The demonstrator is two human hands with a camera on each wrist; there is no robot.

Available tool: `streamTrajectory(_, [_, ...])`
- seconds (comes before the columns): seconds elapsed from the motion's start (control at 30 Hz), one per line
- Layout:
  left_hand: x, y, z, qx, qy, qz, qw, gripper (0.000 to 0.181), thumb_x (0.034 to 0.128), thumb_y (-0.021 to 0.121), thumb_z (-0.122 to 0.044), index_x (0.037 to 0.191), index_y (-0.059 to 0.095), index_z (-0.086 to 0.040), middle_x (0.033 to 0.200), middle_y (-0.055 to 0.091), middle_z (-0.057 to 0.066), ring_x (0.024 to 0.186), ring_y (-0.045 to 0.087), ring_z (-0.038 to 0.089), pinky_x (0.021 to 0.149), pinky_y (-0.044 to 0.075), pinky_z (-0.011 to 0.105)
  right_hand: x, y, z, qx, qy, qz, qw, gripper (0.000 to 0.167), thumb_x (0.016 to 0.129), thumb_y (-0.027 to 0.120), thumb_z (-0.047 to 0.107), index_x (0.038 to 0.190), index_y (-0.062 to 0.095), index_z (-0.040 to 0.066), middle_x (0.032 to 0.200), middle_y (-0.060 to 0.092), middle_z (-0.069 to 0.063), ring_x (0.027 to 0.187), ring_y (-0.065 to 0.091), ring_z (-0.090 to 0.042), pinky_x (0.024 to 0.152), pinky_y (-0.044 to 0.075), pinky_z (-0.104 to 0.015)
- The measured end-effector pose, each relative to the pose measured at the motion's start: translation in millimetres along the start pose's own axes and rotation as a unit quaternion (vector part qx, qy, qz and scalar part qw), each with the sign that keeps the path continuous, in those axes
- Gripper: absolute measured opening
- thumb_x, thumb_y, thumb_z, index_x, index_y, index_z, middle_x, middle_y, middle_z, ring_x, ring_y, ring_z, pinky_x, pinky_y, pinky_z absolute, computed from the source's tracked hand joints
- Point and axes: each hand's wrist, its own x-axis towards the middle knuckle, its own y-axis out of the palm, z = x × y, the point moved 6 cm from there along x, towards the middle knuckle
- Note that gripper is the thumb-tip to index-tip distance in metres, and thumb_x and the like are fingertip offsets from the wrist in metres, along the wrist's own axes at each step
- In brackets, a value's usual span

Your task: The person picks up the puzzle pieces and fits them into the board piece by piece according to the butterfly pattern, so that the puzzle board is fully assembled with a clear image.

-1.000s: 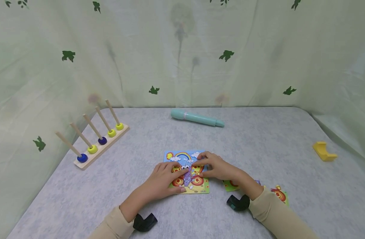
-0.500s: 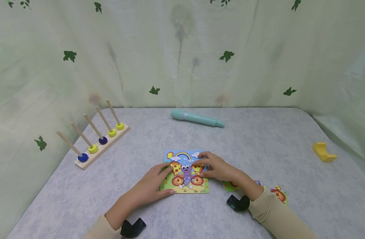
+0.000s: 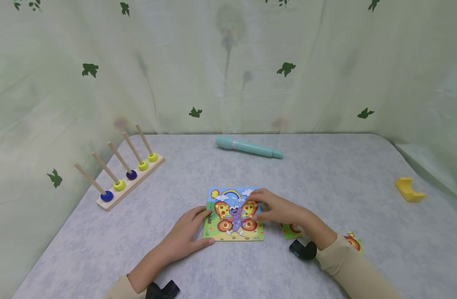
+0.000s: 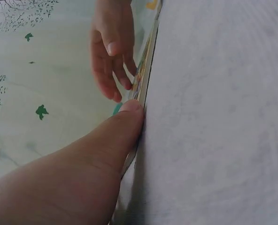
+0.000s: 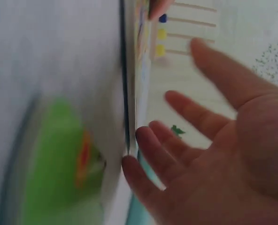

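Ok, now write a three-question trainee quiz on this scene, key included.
1. Count: how many round yellow beads sit on the pale wooden five-peg stand?

2. True or false: the long, rounded teal stick lies beyond the flat, square, colourful butterfly puzzle, farther from the person.

3. Multiple choice: what does the person's bare left hand touch?
a) the stand
b) the puzzle
c) the stick

Key: 1. three; 2. true; 3. b
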Motion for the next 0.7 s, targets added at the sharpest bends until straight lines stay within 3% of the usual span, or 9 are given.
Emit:
streamTrajectory(0.2, [1.2,0.0,0.1,0.0,-0.003,0.005,1.0,0.081,0.0767,0.054,-0.063,0.138,0.037,-0.013,0.14,0.03,0.008,0.128,0.024,0.026,0.101,0.022,0.046,-14.1,-21,17,0.01,0.001,-0.046,0.9989,0.056,0.084,0.065,0.028,0.133,0.041,0.016,0.136,0.034,-0.002,0.121,0.034,-0.026,0.096,0.031,-0.048])
streamTrajectory(0.37, [1.2,-0.5,0.2,-0.001,-0.006,0.004,1.0,0.081,0.0764,0.054,-0.063,0.137,0.038,-0.012,0.14,0.031,0.008,0.128,0.024,0.026,0.101,0.022,0.046,-34.0,-38,26,-0.018,-0.003,-0.098,0.9951,0.062,0.081,0.066,0.031,0.136,0.037,0.02,0.137,0.034,-0.001,0.121,0.035,-0.025,0.093,0.034,-0.05])
streamTrajectory(0.53, [1.1,0.0,0.8,-0.003,-0.01,0.008,0.9999,0.081,0.0765,0.054,-0.063,0.137,0.038,-0.012,0.14,0.03,0.008,0.128,0.024,0.026,0.101,0.022,0.047,-59.0,-45,20,-0.024,0.004,-0.13,0.9912,0.07,0.078,0.069,0.035,0.137,0.035,0.022,0.138,0.034,0.001,0.122,0.035,-0.024,0.093,0.034,-0.051])
streamTrajectory(0.7, [1.2,0.1,0.8,-0.003,-0.008,0.01,0.9999,0.081,0.0766,0.053,-0.063,0.137,0.038,-0.012,0.14,0.03,0.008,0.128,0.024,0.026,0.101,0.022,0.047,-79.5,-44,8,-0.025,0.006,-0.135,0.9904,0.074,0.076,0.071,0.033,0.138,0.033,0.02,0.138,0.034,0.0,0.122,0.034,-0.026,0.092,0.033,-0.053])
